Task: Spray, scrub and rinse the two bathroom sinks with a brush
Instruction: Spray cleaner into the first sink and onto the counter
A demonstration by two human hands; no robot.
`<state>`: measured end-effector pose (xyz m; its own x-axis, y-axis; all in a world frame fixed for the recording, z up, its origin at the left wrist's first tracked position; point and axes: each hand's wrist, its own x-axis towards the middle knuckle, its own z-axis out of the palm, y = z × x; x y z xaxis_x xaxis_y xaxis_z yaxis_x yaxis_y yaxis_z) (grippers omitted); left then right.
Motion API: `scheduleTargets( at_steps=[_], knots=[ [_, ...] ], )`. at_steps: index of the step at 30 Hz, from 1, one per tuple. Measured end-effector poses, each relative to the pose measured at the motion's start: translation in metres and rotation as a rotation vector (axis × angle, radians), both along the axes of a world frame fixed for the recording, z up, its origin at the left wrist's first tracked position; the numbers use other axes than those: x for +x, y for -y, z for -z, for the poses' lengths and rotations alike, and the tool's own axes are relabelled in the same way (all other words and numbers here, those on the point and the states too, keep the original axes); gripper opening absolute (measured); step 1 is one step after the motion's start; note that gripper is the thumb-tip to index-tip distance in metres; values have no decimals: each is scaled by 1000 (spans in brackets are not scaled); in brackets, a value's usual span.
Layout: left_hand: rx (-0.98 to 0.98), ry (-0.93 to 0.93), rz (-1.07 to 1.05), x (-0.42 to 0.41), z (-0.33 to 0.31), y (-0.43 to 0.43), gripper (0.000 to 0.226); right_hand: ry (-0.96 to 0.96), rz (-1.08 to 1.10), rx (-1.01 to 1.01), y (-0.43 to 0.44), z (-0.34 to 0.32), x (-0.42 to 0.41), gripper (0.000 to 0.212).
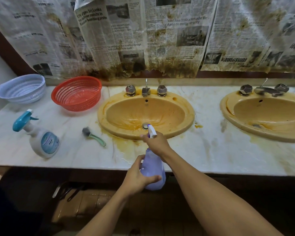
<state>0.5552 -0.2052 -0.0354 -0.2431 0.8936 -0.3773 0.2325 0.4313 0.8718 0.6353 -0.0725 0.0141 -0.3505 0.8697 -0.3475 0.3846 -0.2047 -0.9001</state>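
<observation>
Sinks here are both the mustard-yellow oval kind, set into a pale marble countertop [211, 150], and both are streaked with brown-orange gunk. The near sink [189, 114] sits dead centre. Stains fan out around its drain [145, 126] and run over the front rim onto the counter. The second sink [228, 114] is off to the right, partly cut off by the frame edge, with dark specks in the bowl. A dull metal tap [146, 90] with a knob on either side stands behind the near sink.

Both hands are on a purple spray bottle [152, 172], held over the counter's front edge just in front of the near sink. The right hand [156, 142] is wrapped round the neck and the white trigger head, nozzle aimed into the bowl toward the drain (can't tell whether the trigger's actually squeezed). The left hand [138, 178] grips the bottle's body from the left, fingers curled across the front of it.

The brush [93, 136] lies flat on the counter just left of the near sink, grey bristle head away from the edge and green handle toward it, with nobody touching it. Further left stands a white spray bottle [41, 140] with a teal trigger. Behind those sit a red basket [77, 94] and a pale blue basket [22, 88], both tipped toward the camera. Stained newspaper [143, 31] hangs across the wall above the taps.
</observation>
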Motion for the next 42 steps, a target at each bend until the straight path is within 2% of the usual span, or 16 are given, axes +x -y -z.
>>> scheduleTargets(
  at_steps=[2,7,10,15,20,22,25,27,30,32,35,37,39,42],
  knots=[
    [-23,-29,2,-5,-3,6,84,-19,-68,-13,2,2,-9,36],
    [-34,-60,-60,-14,0,16,84,105,-55,38,9,4,-37,19],
    [-33,-64,-124,-20,3,18,82,101,-76,45,13,4,-47,39],
    [-12,-30,-114,-39,-3,18,84,90,-297,138,8,2,-59,59],
    [-14,-47,-45,-45,-6,1,86,165,18,66,-5,5,-71,30],
    [-28,-69,-37,-46,0,-10,92,218,70,95,-12,5,-72,32],
    [-9,-71,42,-52,1,-27,97,135,56,30,-24,-5,-62,33],
    [41,-49,187,-63,-8,-36,97,9,35,-42,-35,-15,-47,32],
    [85,-86,357,-88,-23,-52,82,-135,48,-96,-53,-33,-13,26],
    [111,-225,296,-108,-24,-65,66,-171,12,-140,-70,-38,10,37],
    [180,-529,42,-138,-13,-75,42,-96,-136,-153,-97,-45,40,42],
    [174,-657,-131,-151,-1,-76,36,-31,-223,-160,-117,-48,57,40],
    [44,-748,-270,-151,11,-75,43,39,-312,-153,-138,-48,71,34],
    [-120,-829,-354,-135,29,-74,76,170,-441,-124,-162,-43,80,26]
  ],
)
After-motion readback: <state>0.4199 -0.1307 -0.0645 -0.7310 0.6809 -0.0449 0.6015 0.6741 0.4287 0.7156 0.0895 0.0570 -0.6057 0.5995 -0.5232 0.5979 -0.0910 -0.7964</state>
